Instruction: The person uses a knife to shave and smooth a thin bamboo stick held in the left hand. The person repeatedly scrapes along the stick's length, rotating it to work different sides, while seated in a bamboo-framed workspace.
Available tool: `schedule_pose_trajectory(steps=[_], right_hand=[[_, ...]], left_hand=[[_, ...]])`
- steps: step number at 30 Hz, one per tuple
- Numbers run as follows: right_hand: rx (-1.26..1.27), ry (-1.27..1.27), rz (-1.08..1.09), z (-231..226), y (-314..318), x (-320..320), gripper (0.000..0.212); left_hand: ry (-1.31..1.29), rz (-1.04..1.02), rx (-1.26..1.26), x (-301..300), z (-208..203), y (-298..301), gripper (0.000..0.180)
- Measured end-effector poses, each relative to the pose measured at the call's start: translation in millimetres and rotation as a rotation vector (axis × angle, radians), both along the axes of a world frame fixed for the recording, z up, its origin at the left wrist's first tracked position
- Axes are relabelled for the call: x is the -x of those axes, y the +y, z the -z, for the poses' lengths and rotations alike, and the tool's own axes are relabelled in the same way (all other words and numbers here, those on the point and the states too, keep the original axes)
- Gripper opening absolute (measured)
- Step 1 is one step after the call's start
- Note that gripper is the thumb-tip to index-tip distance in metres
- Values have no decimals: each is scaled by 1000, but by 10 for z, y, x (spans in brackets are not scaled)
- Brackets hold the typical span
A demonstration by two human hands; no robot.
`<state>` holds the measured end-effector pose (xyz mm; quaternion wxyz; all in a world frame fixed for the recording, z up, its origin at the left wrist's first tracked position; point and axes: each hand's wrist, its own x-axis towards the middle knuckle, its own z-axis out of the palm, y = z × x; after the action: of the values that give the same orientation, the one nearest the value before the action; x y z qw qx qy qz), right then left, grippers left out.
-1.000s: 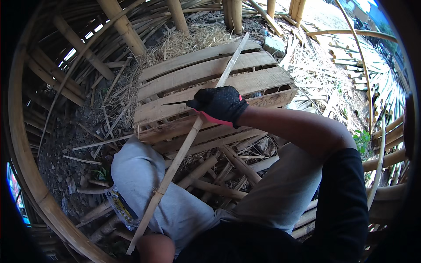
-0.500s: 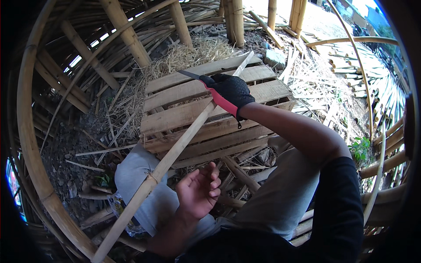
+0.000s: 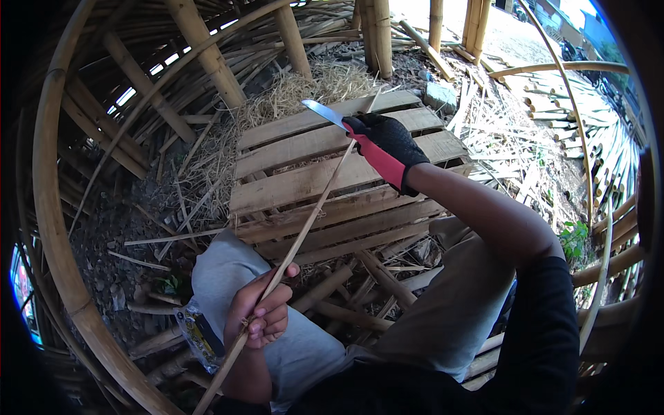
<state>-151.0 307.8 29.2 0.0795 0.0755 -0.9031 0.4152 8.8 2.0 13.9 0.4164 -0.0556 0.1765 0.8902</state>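
A long bamboo strip (image 3: 315,214) slants from the lower left up across the wooden slats, its narrow edge toward me. My bare left hand (image 3: 261,308) is closed around the lower part of it, just above my left knee. My right hand (image 3: 386,144), in a black and red glove, grips a knife (image 3: 324,112) whose handle the fingers hide. The blade points up and left over the slatted wooden platform (image 3: 297,183). Beside the glove's palm side, the strip passes close against the knife hand; whether the fingers also hold it is hidden.
Straw and shavings (image 3: 290,93) lie heaped behind the platform. Upright bamboo poles (image 3: 294,41) and a curved bamboo pole (image 3: 52,200) stand around the left and back. Cut bamboo (image 3: 609,152) is spread at the right. A stone block (image 3: 440,97) sits past the platform's far corner.
My left hand has moved left and closed around the strip. The strip has turned from its broad face to its narrow edge. My right hand has shifted slightly right and down, the blade now catching light.
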Motion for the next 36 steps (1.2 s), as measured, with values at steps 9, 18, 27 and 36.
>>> schedule_pose_trajectory(steps=[9, 18, 27, 36], right_hand=[[190, -723, -4, 320, 12, -85, 41], [8, -583, -65, 237, -24, -155, 29], [109, -705, -134, 145, -151, -309, 22], [-85, -504, -190, 73, -300, -447, 32]], left_hand=[[87, 35, 84, 20, 211, 31, 21], [48, 55, 70, 33, 271, 1, 26], [20, -7, -136, 2, 361, -28, 17], [-22, -8, -190, 11, 390, -28, 17]])
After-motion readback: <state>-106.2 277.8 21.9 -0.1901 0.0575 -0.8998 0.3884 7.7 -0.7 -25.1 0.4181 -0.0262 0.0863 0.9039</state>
